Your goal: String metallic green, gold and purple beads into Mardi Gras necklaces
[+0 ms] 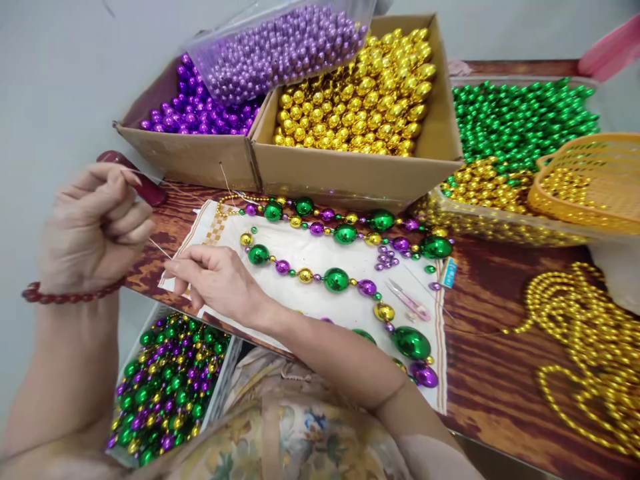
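My left hand (97,220), raised at the left with a dark red bead bracelet (75,293) on its wrist, is closed on a thin white thread (161,249). The thread runs down to my right hand (217,280), whose thumb and forefinger pinch it above the white cloth's left edge. Beside my right hand lies a strand of green, purple and gold beads (336,280), curving down to the right on the white cloth (295,303). A second bead strand (345,233) stretches along the cloth's far side, with small gold beads at its left end.
Cardboard boxes hold purple beads (185,107) and gold beads (355,100), with a bag of lilac beads (285,50) on top. Pink-handled snips (410,303) lie on the cloth. Gold bead chains (590,347) and a yellow basket (590,173) are right. Finished-looking strands fill a bin (167,387) below.
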Motion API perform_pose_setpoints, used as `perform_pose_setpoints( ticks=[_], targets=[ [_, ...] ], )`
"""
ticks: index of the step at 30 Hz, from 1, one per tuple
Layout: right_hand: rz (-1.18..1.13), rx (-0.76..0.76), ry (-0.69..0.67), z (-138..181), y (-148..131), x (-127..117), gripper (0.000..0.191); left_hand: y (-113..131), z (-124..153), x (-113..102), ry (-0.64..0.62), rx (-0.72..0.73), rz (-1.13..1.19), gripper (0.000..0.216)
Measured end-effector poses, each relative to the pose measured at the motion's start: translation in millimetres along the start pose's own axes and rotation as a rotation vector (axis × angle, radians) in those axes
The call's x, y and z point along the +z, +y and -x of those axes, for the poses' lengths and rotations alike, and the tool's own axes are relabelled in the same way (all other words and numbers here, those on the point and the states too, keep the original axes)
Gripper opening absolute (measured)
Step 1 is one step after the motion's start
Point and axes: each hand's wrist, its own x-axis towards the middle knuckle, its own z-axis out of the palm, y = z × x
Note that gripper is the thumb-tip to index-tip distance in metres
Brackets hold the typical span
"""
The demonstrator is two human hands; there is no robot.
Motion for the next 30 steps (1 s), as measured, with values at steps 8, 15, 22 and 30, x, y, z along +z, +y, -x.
perform_pose_setpoints(
  ticks=[8,15,22,30],
  targets=[
    [0.063,0.092,0.044,3,16,-6,0.028,1,-49,-26,0.188,0.185,-0.143,0.028],
    [0.078,0.136,0.094,13,47,-15,0.024,-27,-82,-59,0.275,0.097,-0.125,0.029],
    [0.016,0.215,0.15,29,57,-20,0.025,-39,-114,-77,0.459,0.058,-0.172,0.028],
    [0.021,0.251,0.196,38,59,-24,0.023,-47,-160,-102,0.599,0.013,-0.228,0.029]
  ],
)
